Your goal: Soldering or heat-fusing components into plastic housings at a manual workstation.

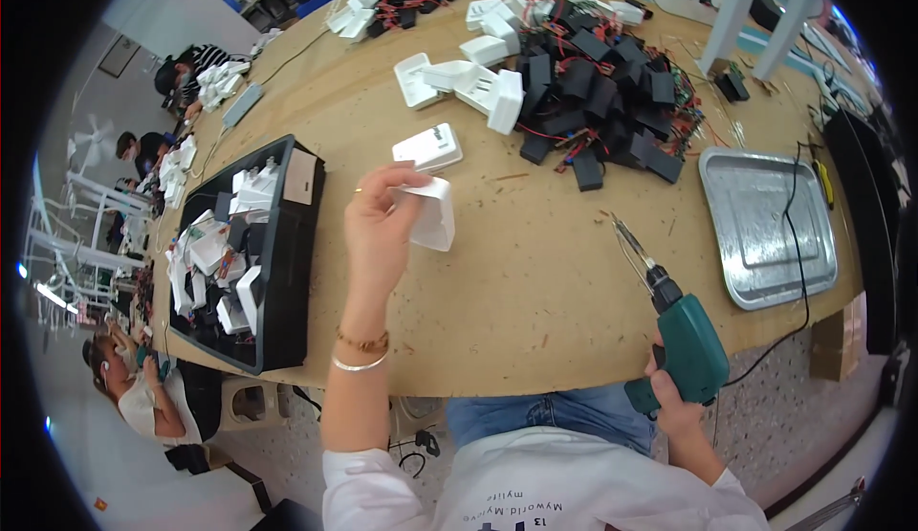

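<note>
My left hand [382,215] is closed on a thin-walled white plastic casing [436,217], fingers and thumb gripping its upper edge above the table. Just beyond it lies a white plastic box [427,147] with dark slots on top. In my right hand [672,407], near the table's front edge, is a green corded power drill [693,347], its long thin bit pointing away and to the left. My fingers wrap around its handle. The bit's tip touches nothing that I can make out. Farther back, more white casings [478,89] lie beside a heap of black boxes [602,91] with red wires.
At left stands a black crate [296,215] full of white casings and parts. A metal tray [770,230] lies at right, with a black cord across it and yellow-handled pliers [823,185] alongside. White posts [734,14] rise at the back right. Other people sit working at far left.
</note>
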`<action>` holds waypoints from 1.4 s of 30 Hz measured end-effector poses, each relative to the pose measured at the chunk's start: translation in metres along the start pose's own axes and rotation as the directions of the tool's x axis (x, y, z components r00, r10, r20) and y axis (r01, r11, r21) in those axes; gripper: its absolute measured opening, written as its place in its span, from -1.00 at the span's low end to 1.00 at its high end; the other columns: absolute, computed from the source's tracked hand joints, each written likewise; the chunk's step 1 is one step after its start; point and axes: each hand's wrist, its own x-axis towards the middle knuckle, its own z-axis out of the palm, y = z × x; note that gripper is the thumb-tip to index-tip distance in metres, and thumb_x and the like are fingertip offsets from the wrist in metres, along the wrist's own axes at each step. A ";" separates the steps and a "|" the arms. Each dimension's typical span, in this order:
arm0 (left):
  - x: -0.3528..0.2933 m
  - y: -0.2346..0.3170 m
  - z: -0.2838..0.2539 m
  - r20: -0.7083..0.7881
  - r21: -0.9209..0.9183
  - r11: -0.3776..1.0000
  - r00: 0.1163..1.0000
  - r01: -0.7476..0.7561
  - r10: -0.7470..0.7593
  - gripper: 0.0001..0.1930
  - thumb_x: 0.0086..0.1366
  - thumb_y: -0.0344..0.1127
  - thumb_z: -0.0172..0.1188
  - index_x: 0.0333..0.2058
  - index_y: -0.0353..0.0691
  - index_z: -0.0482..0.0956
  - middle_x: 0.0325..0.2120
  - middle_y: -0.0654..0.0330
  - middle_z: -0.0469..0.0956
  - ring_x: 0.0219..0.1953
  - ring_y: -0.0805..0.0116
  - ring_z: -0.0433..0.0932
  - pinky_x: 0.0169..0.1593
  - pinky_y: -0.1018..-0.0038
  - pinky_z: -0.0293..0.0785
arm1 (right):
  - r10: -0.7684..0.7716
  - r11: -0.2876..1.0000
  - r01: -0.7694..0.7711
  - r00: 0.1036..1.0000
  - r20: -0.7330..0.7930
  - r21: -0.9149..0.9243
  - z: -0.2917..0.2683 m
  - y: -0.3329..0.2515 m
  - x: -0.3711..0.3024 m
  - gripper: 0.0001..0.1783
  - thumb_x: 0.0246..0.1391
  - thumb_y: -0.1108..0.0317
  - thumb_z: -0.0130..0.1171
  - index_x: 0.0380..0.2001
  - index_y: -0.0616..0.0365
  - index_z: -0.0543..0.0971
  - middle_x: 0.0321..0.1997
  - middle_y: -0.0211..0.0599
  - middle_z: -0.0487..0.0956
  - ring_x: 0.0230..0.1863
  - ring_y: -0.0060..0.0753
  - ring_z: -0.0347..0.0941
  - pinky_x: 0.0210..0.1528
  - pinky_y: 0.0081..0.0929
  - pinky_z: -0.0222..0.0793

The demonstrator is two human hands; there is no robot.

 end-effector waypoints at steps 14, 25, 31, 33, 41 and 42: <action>-0.055 0.039 0.080 0.502 0.650 0.660 0.865 -0.376 -0.002 -0.70 0.16 -0.25 0.19 -0.16 -0.25 0.53 -0.40 -0.02 0.54 -0.38 0.03 0.51 -0.25 0.24 0.41 | 0.065 0.988 -0.068 0.997 0.032 0.138 -0.002 -0.012 0.006 -0.47 0.06 0.27 0.18 0.06 0.33 0.38 -0.29 -0.35 0.45 -0.29 -0.56 0.34 -0.21 -0.56 0.27; 0.089 0.010 0.145 0.396 0.465 0.499 0.676 -0.731 0.622 -0.48 0.15 -0.20 0.26 0.06 -0.26 0.40 0.01 -0.04 0.39 -0.15 -0.05 0.48 -0.05 0.21 0.43 | 0.054 0.988 -0.054 0.999 0.004 0.142 -0.001 -0.007 0.005 -0.43 0.05 0.18 0.22 0.06 0.29 0.40 -0.25 -0.36 0.45 -0.30 -0.58 0.35 -0.23 -0.56 0.28; 0.079 0.004 0.114 0.536 0.587 0.534 0.787 -0.608 0.306 -0.73 0.18 -0.32 0.18 -0.11 -0.11 0.49 -0.29 0.04 0.47 -0.26 -0.06 0.48 -0.17 0.25 0.47 | 0.112 0.967 -0.105 0.994 -0.015 0.234 -0.003 -0.013 0.006 -0.44 0.04 0.20 0.23 0.05 0.29 0.40 -0.17 -0.33 0.43 -0.30 -0.58 0.36 -0.24 -0.56 0.29; 0.062 -0.009 0.076 0.523 0.536 0.630 0.807 -0.562 0.274 -0.75 0.18 -0.38 0.17 -0.14 -0.17 0.49 -0.35 0.06 0.47 -0.32 -0.01 0.49 -0.22 0.29 0.48 | 0.099 0.971 -0.093 0.995 -0.015 0.222 -0.005 -0.011 0.007 -0.44 0.04 0.20 0.23 0.05 0.30 0.40 -0.16 -0.32 0.43 -0.30 -0.58 0.36 -0.24 -0.56 0.29; -0.026 -0.003 -0.042 0.439 0.059 0.972 0.869 0.227 -0.230 -0.62 0.18 -0.57 0.21 -0.01 -0.24 0.40 -0.29 0.38 0.31 -0.39 0.59 0.35 -0.28 0.63 0.34 | 0.103 0.982 -0.092 0.993 -0.060 0.166 0.002 -0.017 0.009 -0.45 0.03 0.21 0.22 0.02 0.33 0.40 -0.11 -0.27 0.44 -0.31 -0.54 0.36 -0.23 -0.54 0.29; -0.033 -0.004 -0.052 0.420 0.066 0.968 0.873 0.242 -0.247 -0.62 0.18 -0.57 0.21 -0.01 -0.24 0.40 -0.29 0.38 0.31 -0.39 0.59 0.35 -0.28 0.63 0.34 | 0.114 0.980 -0.106 0.993 -0.037 0.168 0.002 -0.017 0.010 -0.45 0.03 0.21 0.22 0.02 0.33 0.40 -0.11 -0.27 0.44 -0.31 -0.54 0.36 -0.23 -0.54 0.29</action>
